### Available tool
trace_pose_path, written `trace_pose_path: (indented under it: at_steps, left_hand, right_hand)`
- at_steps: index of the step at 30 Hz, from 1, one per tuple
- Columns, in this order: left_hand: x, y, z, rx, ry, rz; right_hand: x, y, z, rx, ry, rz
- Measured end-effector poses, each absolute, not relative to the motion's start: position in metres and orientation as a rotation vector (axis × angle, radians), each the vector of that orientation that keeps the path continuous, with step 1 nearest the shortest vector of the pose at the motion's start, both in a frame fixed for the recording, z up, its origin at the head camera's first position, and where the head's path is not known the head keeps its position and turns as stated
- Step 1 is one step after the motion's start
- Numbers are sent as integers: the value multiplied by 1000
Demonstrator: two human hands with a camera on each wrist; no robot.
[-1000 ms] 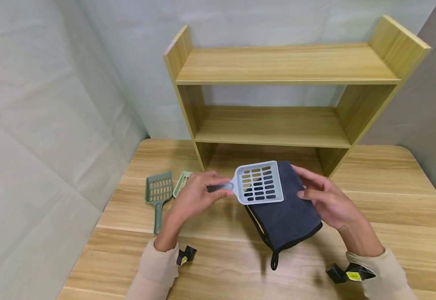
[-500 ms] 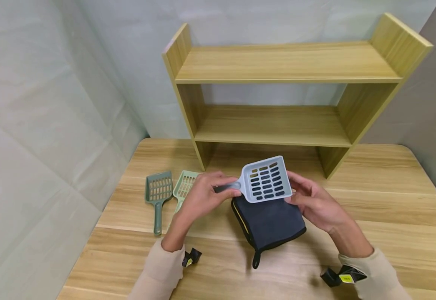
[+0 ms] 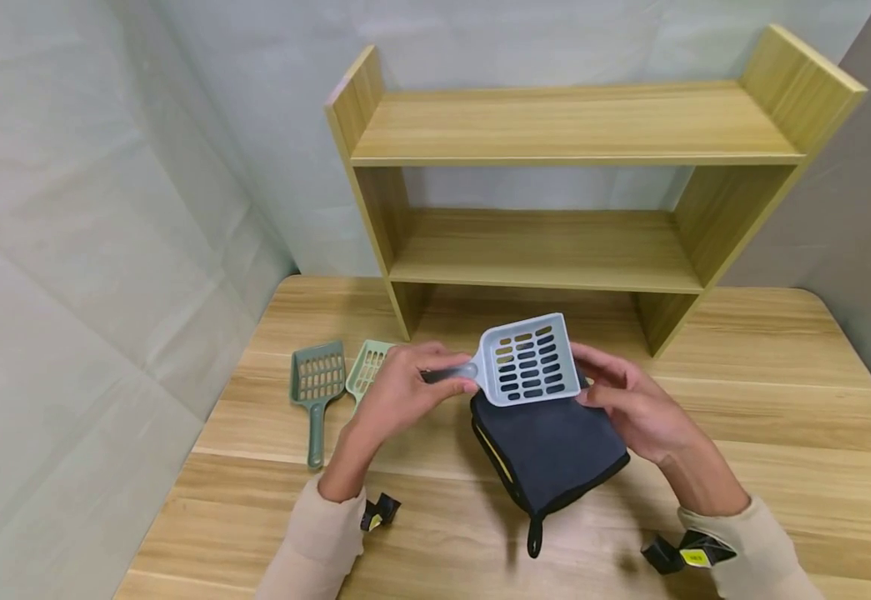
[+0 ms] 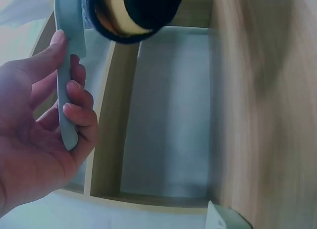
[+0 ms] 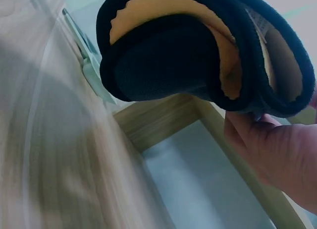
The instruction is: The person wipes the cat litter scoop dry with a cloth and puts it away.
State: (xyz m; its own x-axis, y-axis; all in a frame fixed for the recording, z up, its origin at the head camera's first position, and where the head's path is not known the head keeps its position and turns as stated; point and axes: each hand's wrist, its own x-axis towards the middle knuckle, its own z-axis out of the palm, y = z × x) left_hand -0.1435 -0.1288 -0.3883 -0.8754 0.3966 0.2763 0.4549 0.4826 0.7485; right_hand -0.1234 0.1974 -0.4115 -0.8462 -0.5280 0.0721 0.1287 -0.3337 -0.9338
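My left hand [image 3: 397, 392] grips the handle of a light blue-grey litter scoop [image 3: 489, 362], its slotted blade pointing right. In the left wrist view, fingers and thumb wrap the scoop's handle [image 4: 64, 90]. My right hand [image 3: 633, 408] holds a folded dark navy cloth [image 3: 555, 446] with black edging, a hanging loop and a yellow inner side. The cloth [image 5: 158, 60] shows its rolled folds in the right wrist view. The blade lies in front of the cloth's upper part, and the right thumb is at the blade's right edge; whether it touches cannot be told.
A dark green litter scoop [image 3: 316, 417] and a pale green one [image 3: 366, 367] lie on the left of the wooden table [image 3: 780, 400], the latter partly behind the left hand. A wooden shelf unit [image 3: 548, 250] stands at the back.
The scoop has shifted right, and my right hand has come left with the cloth towards it. The cloth's lower end swung left, then slightly back right.
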Motion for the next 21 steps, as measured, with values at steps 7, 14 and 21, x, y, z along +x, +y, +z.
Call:
trace_pose_path:
  at_steps: [7, 14, 21]
  left_hand:
    - [-145, -136, -385, -717, -2655, -1309]
    - [-147, -139, -385, -719, -2642, -1309]
    - [-148, -135, -388, -774, -2646, -1344]
  right_hand:
    - [-124, 212, -399, -536, 1378, -2240]
    - [-125, 216, -396, -568, 1253, -2269]
    - [-124, 209, -397, -522, 1389, -2243]
